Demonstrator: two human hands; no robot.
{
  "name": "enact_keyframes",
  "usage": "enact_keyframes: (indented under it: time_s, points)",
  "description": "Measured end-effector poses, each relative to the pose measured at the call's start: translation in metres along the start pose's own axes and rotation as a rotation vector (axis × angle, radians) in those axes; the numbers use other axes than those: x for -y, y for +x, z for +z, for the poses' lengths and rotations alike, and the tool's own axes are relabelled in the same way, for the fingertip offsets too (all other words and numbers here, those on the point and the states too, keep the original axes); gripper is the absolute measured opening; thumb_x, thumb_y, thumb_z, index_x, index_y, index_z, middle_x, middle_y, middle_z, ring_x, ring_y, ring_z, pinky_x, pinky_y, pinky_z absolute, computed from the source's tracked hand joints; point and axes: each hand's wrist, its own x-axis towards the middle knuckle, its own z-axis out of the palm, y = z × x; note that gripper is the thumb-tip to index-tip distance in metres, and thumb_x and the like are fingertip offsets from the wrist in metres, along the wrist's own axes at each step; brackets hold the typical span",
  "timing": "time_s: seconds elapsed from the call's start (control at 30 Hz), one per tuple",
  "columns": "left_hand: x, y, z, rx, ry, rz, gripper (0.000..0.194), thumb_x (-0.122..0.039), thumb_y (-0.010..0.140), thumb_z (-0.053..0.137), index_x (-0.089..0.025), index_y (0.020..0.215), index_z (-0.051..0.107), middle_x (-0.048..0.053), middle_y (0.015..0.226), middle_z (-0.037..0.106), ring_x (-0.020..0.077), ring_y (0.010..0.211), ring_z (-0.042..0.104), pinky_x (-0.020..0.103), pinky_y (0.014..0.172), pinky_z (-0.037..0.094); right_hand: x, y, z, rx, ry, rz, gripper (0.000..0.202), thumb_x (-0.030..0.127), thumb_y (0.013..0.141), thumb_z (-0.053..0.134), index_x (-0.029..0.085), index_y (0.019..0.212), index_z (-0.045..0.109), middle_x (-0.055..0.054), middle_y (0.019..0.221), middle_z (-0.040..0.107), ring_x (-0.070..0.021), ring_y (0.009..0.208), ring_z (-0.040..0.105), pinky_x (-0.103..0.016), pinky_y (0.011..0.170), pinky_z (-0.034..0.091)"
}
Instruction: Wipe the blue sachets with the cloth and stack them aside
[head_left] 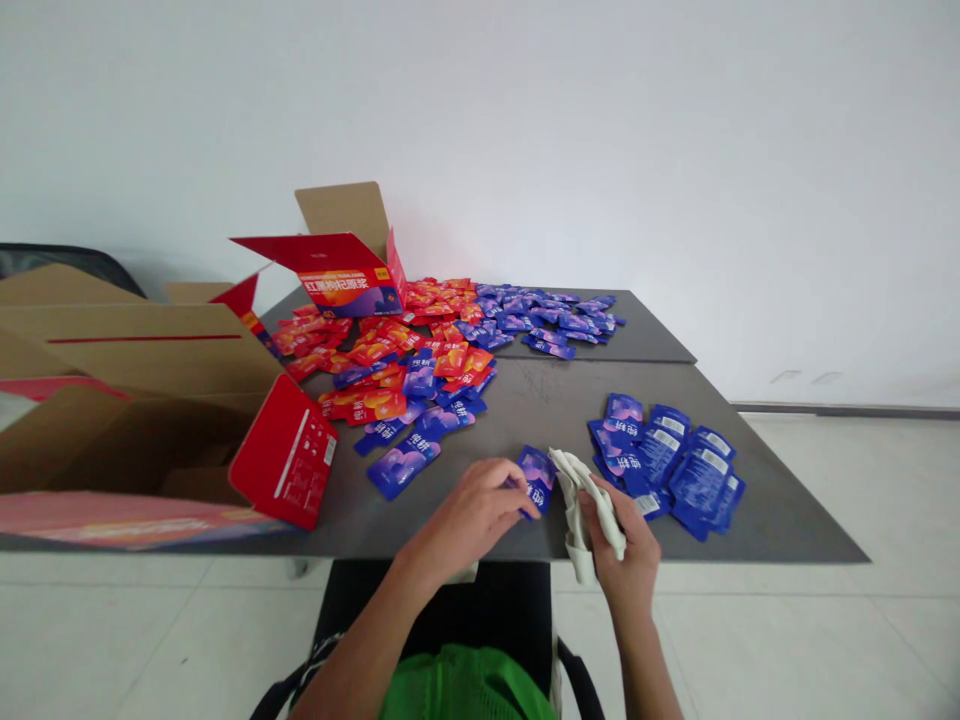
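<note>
Evidently, left fingers [525, 508] pinching blue sachet [538, 478]; right fingers [592, 510] curled around white cloth [577, 500].

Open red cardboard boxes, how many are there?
2 visible on the grey table: nearer box at left, farther box behind it beside small red pouches. Flaps may hide another.

Near box [296, 455] cut off at left, its contents seemingly hidden in shadow

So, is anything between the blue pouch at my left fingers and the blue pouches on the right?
Yes: the pale cloth and right hand stand between the blue pouch and the right-hand group.
</note>
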Motion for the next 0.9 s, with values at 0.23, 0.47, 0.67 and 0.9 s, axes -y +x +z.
enact_keyframes:
  time_s: [0.23, 0.47, 0.67, 0.9]
  points:
    - [-0.002, -0.056, 0.029, 0.03, 0.206, -0.053, 0.043, -0.022, 0.086, 0.081, -0.027, 0.127, 0.07, 0.007, 0.137, 0.063, 0.028, 0.133, 0.054, 0.051, 0.113, 0.045, 0.004, 0.006, -0.002, 0.022, 0.053, 0.1, 0.028, 0.036, 0.096, 0.069, 0.023, 0.121, 0.074, -0.009, 0.119, 0.076, -0.0272, 0.106, 0.072, -0.042, 0.096, 0.056]
    - [-0.001, -0.077, 0.065, -0.083, 0.342, 0.039, 0.039, -0.02, 0.095, 0.071, -0.018, 0.133, 0.063, 0.012, 0.143, 0.063, 0.0289, 0.132, 0.058, 0.049, 0.11, 0.049, 0.033, 0.039, -0.01, 0.217, 0.052, -0.093, 0.028, 0.029, 0.098, 0.067, 0.026, 0.125, 0.072, -0.008, 0.121, 0.075, -0.0262, 0.109, 0.07, -0.04, 0.094, 0.054]
    - [0.013, -0.081, 0.077, -0.133, 0.33, 0.026, 0.038, -0.011, 0.102, 0.055, -0.022, 0.138, 0.062, 0.006, 0.131, 0.071, 0.0226, 0.125, 0.063, 0.041, 0.108, 0.05, 0.045, 0.038, 0.013, 0.777, -0.083, -0.508, 0.039, 0.018, 0.098, 0.063, 0.026, 0.137, 0.065, -0.011, 0.131, 0.072, -0.0272, 0.113, 0.066, -0.04, 0.09, 0.05]
    - [0.021, -0.082, 0.086, -0.187, 0.306, 0.008, 0.037, -0.005, 0.101, 0.052, -0.022, 0.131, 0.067, 0.005, 0.131, 0.073, 0.0218, 0.124, 0.064, 0.04, 0.103, 0.051, 0.01, 0.103, 0.03, 0.69, -0.275, -0.457, 0.044, 0.01, 0.09, 0.066, 0.019, 0.133, 0.067, -0.012, 0.13, 0.073, -0.0292, 0.107, 0.067, -0.042, 0.09, 0.049]
